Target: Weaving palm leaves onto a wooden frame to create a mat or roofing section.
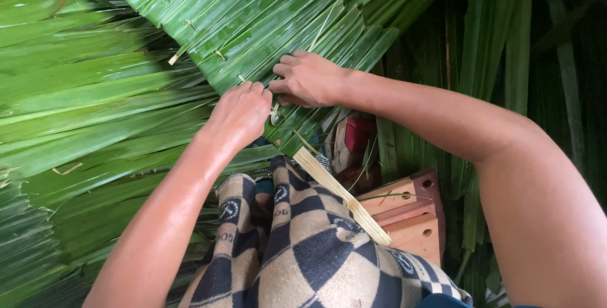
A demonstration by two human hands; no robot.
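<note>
Palm-leaf panel (253, 30), a sheet of long green leaflets overlapped and pinned with thin pale slivers, lies across the upper middle of my view, its lower edge reaching down to my two hands. My left hand (240, 113) has its fingers curled tight together at that edge, seemingly pinching a small pale sliver (275, 116) against the leaf; the fingertips themselves are hidden under the knuckles. My right hand (308, 79) lies just beside it, fingers bent and pressed together on top of the folded leaflets, thumb tucked below. A pale split cane spine (344, 197) runs out from under the panel, slanting down over my checked cloth (310, 251). Loose glossy fronds (76, 106) crowd the whole left side, leaving little free room there. At right, near the cane's end, sit orange clay bricks (414, 219) with round holes, dark upright leaves behind them.
</note>
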